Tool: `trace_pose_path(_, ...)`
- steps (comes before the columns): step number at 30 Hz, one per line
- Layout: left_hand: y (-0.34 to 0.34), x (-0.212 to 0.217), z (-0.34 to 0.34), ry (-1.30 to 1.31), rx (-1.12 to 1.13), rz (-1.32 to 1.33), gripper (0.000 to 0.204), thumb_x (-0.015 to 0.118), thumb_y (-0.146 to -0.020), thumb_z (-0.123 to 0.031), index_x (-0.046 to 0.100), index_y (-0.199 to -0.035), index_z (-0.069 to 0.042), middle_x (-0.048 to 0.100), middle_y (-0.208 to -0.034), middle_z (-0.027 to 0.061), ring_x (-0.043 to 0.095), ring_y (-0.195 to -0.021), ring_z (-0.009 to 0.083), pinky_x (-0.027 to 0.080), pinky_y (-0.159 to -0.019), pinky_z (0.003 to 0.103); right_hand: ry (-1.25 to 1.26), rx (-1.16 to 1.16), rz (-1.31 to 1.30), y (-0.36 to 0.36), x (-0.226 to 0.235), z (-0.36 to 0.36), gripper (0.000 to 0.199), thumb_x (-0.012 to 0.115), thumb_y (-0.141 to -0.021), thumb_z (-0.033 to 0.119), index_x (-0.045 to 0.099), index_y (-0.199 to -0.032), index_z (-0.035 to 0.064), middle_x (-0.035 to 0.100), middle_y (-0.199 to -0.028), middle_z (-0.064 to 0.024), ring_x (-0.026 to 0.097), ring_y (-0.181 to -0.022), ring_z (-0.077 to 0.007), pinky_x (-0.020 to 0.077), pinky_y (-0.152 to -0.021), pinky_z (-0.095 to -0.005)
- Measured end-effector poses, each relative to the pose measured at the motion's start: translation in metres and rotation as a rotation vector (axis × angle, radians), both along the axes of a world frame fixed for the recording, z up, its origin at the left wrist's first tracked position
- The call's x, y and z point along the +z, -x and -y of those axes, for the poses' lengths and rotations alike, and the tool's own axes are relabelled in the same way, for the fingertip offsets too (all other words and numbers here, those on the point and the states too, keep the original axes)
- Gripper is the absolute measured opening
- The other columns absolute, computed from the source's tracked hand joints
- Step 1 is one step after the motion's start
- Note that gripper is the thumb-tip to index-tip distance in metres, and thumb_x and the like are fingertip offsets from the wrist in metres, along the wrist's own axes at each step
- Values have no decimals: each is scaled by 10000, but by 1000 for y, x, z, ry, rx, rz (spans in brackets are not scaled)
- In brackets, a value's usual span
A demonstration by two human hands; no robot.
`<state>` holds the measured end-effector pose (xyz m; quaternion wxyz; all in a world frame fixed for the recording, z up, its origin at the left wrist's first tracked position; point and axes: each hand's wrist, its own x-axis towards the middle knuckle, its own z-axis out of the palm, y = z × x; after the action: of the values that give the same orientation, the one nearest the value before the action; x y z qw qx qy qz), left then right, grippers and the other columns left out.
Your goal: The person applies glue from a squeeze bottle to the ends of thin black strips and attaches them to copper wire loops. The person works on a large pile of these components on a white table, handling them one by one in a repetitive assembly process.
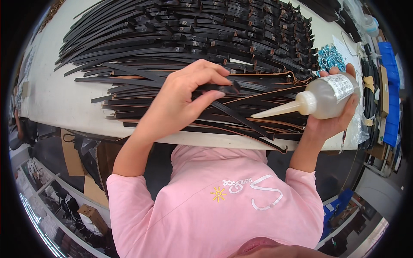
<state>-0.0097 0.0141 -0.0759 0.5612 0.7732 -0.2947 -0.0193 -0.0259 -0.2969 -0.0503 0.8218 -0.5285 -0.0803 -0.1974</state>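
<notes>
Pinched between the thumb and fingers of my left hand [178, 94] is a black leather strap [241, 116], gripped near a small dark loop on it. Part of the strap is hidden behind the fingers. My right hand [322, 130] is wrapped round a clear squeeze bottle [323, 104] with a white label and a long pale nozzle. The bottle lies tilted on its side, its nozzle tip pointing left toward the strap. Below both hands, a row of black straps [142, 103] with brown edges is spread along the near side of the table.
Across the far side of the white table [47, 101] lies a large pile of black straps [180, 30] with upright loops. Blue-silver metal pieces [330, 58] are heaped at the right. Blue bins [389, 92] stand beyond the right edge, and a cardboard box [72, 152] stands below the table.
</notes>
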Motion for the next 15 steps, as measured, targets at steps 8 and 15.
trace_pose_path(8,7,-3,14,15,74,-140,292,714,-830,7,728,-1118,-44,666,-1127,91,643,-976,188,510,-743,254,339,-309,170,20,-9,-23,679,568,-948,472,402,-1400,-7,569,-1140,-208,651,-982,-347,551,-889,-460)
trace_pose_path(15,8,-11,23,-169,205,122,255,745,-822,-9,738,-1075,-40,658,-864,64,589,-769,175,480,-636,279,376,-487,293,28,-15,-22,663,575,-922,502,435,-1360,25,571,-1130,-203,637,-987,-341,553,-889,-455)
